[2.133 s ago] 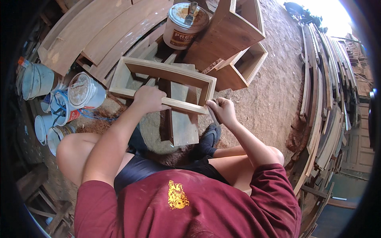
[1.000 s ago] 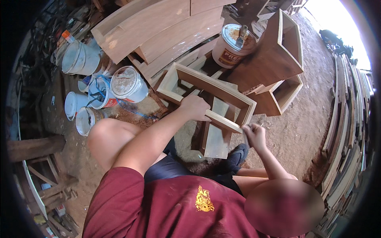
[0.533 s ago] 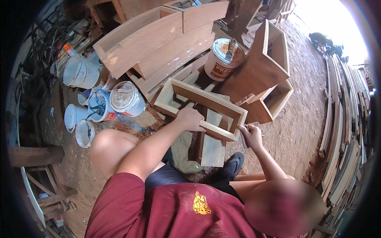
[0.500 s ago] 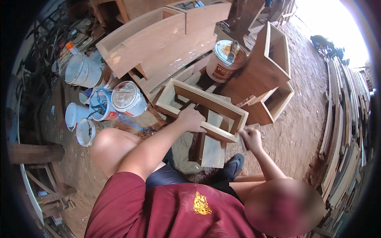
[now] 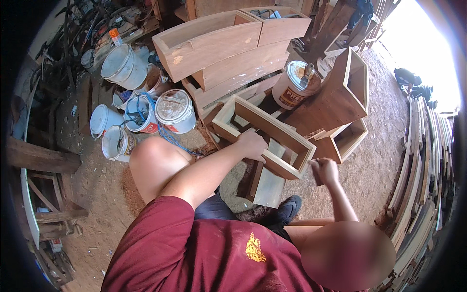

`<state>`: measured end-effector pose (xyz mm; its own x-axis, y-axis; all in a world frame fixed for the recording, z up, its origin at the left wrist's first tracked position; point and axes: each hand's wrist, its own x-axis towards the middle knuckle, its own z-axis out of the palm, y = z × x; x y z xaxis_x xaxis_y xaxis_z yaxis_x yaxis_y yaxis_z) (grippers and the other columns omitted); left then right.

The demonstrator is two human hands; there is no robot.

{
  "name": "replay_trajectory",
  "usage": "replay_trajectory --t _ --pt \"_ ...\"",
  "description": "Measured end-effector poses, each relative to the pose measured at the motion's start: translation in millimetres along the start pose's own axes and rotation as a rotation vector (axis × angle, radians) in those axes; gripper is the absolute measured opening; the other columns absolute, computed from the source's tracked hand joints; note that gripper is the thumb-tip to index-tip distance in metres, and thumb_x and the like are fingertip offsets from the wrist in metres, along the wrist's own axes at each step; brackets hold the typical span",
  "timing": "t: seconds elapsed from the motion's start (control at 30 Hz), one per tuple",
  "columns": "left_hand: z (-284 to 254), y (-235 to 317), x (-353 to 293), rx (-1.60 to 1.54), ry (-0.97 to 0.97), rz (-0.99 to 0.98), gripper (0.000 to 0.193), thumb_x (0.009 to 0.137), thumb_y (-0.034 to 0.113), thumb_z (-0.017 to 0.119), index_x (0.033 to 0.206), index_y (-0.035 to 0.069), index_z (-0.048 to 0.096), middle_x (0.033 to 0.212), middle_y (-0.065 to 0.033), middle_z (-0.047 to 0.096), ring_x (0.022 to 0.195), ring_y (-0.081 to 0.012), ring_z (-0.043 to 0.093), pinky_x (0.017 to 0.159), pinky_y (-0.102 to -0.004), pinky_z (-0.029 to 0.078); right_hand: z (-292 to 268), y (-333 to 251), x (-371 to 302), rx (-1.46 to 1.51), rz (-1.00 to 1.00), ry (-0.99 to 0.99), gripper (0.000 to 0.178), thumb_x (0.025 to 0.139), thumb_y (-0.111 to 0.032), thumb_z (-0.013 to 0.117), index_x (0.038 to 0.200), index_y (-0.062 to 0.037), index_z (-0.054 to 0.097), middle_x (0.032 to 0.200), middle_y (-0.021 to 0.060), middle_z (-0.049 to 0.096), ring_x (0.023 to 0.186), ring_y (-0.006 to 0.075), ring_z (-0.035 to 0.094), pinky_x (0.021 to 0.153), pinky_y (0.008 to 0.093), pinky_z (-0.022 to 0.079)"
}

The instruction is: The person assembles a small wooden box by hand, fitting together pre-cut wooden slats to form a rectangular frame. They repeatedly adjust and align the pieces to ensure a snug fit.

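A long open wooden box [image 5: 281,165], like a drawer, lies slanted before me on other wooden pieces. My left hand [image 5: 252,145] is closed over the top edge of its near long wall. Just off the box's right end, my right hand [image 5: 325,171] pinches a small flat brown piece [image 5: 318,181], too small to identify. Beneath the box, a pale board [image 5: 267,187] sticks out toward my shoe.
Similar wooden boxes are stacked behind [image 5: 214,46] and at the right [image 5: 335,109]. A lidded bucket [image 5: 292,92] with a brush-like tool on top stands between them. Several buckets [image 5: 175,114] and a blue cord [image 5: 177,141] are at left. Planks [image 5: 413,160] line the right side.
The whole view has shifted, with the scene sitting further right. My right hand, blurred earlier, is sharper and slightly farther from the box's end. My left hand keeps its hold.
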<state>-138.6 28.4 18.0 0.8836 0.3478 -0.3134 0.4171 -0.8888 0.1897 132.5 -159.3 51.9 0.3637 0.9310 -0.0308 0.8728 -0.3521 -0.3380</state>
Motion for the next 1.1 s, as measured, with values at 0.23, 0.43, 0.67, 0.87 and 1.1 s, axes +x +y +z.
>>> replay_trajectory --t 0.23,0.43,0.67,0.87,1.1 --pt "-11.8 2.9 14.6 0.000 -0.033 0.053 0.057 0.076 0.067 0.070 0.096 0.014 0.075 0.090 -0.0133 0.073 0.091 -0.0333 0.071 0.080 -0.0468 0.055 -126.1 70.5 14.2 -0.244 -0.239 -0.429 0.034 0.082 -0.039 0.075 0.085 -0.0051 0.075 0.074 0.0147 0.071 0.064 0.0260 0.068 0.063 0.0403 0.054" --pt "-73.5 1.3 30.2 -0.146 0.197 -0.080 0.063 0.064 0.067 0.076 0.077 0.006 0.075 0.081 -0.0204 0.071 0.081 -0.0375 0.069 0.074 -0.0485 0.053 -186.4 23.0 -5.5 -0.123 -0.044 -0.307 0.037 0.088 -0.035 0.071 0.083 0.0013 0.071 0.064 0.0139 0.063 0.056 0.0198 0.060 0.059 0.0378 0.050" --pt "-87.4 -18.3 68.0 -0.398 0.117 -0.268 0.066 0.075 0.064 0.071 0.088 -0.001 0.075 0.091 -0.0253 0.071 0.087 -0.0387 0.069 0.078 -0.0466 0.052 -178.1 27.8 -10.4 -0.139 0.174 -0.419 0.042 0.091 -0.042 0.066 0.093 -0.0010 0.073 0.078 0.0147 0.069 0.068 0.0243 0.063 0.068 0.0396 0.051" --pt "-72.0 -33.0 87.4 -0.469 0.168 -0.312 0.069 0.078 0.067 0.067 0.101 0.003 0.076 0.102 -0.0211 0.073 0.094 -0.0376 0.069 0.085 -0.0445 0.051 -165.9 78.2 6.0 -0.054 0.173 -0.427 0.039 0.093 -0.040 0.064 0.100 -0.0025 0.073 0.080 0.0132 0.070 0.069 0.0211 0.064 0.069 0.0380 0.051" --pt "-69.7 -27.4 72.4 -0.449 0.055 -0.067 0.070 0.059 0.064 0.082 0.099 0.006 0.077 0.103 -0.0180 0.074 0.092 -0.0336 0.071 0.082 -0.0440 0.055 -146.6 100.7 42.8 0.043 0.025 -0.488 0.037 0.096 -0.038 0.063 0.110 -0.0046 0.071 0.085 0.0109 0.073 0.070 0.0196 0.068 0.067 0.0367 0.056"
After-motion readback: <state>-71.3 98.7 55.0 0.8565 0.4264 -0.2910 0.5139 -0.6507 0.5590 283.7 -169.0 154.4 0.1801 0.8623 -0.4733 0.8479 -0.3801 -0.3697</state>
